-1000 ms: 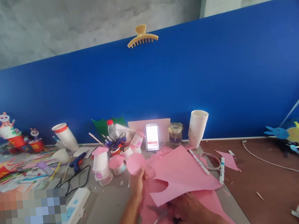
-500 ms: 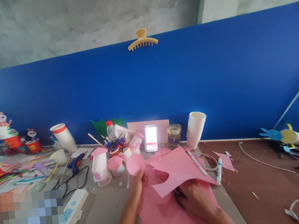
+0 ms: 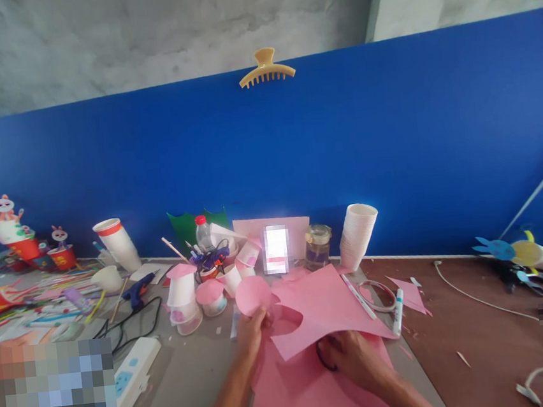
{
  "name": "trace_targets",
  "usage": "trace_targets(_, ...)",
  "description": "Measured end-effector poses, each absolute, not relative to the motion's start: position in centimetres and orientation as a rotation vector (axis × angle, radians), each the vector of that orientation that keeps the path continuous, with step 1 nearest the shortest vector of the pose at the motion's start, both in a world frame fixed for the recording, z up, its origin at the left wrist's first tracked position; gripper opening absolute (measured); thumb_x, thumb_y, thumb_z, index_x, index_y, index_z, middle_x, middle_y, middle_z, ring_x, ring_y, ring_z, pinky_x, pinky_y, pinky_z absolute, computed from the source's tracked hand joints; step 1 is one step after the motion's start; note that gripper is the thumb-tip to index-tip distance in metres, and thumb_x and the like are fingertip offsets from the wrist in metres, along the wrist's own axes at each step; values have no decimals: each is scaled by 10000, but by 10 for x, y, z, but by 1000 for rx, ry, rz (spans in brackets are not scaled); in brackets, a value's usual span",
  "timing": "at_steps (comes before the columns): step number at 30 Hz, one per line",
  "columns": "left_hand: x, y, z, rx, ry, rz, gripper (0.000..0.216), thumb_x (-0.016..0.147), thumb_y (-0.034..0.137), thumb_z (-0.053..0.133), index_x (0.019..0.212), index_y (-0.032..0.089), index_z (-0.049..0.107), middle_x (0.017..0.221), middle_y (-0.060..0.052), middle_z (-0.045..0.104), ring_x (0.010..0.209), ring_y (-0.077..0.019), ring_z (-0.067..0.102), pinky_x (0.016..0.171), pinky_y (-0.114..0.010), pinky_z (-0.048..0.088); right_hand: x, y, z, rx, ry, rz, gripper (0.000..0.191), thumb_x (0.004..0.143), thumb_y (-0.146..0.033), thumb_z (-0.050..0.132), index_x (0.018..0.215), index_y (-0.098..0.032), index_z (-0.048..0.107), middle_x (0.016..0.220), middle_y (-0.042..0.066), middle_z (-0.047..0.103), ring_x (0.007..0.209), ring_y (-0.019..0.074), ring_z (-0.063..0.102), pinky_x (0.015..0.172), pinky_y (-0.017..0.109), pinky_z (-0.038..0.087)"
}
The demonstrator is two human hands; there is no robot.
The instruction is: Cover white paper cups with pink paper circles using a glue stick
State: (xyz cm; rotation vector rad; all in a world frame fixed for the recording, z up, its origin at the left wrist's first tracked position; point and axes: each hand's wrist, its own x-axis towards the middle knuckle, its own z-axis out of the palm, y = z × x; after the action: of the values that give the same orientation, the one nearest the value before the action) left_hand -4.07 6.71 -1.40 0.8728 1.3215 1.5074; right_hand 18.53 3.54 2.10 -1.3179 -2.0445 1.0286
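Note:
My left hand (image 3: 251, 333) pinches a round pink paper disc (image 3: 253, 294) that is still joined to a large pink paper sheet (image 3: 324, 304). This sheet is lifted off the table and has a curved notch cut into its left edge. My right hand (image 3: 356, 358) sits under the sheet's lower edge, closed around the black handles of scissors (image 3: 323, 356); the blades are hidden by the paper. More pink paper (image 3: 299, 396) lies flat under both hands.
Decorated paper cups (image 3: 184, 298) cluster left of the disc. A stack of white cups (image 3: 358, 235), a glass jar (image 3: 318, 246), a bottle (image 3: 202, 234), markers (image 3: 399, 310), a tape ring (image 3: 379, 292), a glue gun (image 3: 138, 291) and a power strip (image 3: 134, 373) surround the work. A blue partition (image 3: 391, 147) backs the table.
My right hand with the scissors has moved up from the lower edge of the view to the sheet's lower edge. The sheet and the disc have shifted slightly; my left hand keeps its pinch.

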Motion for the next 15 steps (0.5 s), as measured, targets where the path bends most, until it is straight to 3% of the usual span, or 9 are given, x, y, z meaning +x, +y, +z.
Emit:
trace_targets(3,-37,66,-13,898,1287,1505,356,666,428,651,463,156,544,429,13,505,460,-105,487,532,-235,416,193,26,35,-844,-2150,1595,259,759,-409,621,807,-165,693,730,44,651,659,170,569,602,248,418)
trace_targets(6,-32,64,-11,922,1260,1503,390,705,431,604,437,175,482,422,36,443,475,-100,466,583,-242,423,203,16,48,-612,-2169,1802,490,641,-599,699,814,-141,706,646,28,610,574,141,544,544,228,404)
trace_targets(9,-28,61,-7,972,1236,1443,427,720,445,583,413,182,444,408,41,399,479,-102,456,594,-248,416,204,15,57,-502,-2021,1909,655,643,-703,638,945,-124,689,666,36,594,546,116,498,525,229,387)
trace_targets(12,-24,57,-4,1040,1218,1353,425,724,469,575,434,173,478,394,38,394,470,-107,453,559,-245,389,192,26,56,-705,-1556,1799,545,741,-579,636,1068,-143,632,685,5,544,572,98,453,557,224,369)
trace_targets(15,-19,53,-3,1103,1204,1266,377,732,473,578,544,147,562,414,41,417,446,-98,416,495,-234,327,174,42,50,-1060,-1306,1565,410,770,-451,626,1047,-148,614,742,4,543,586,98,459,587,238,381)
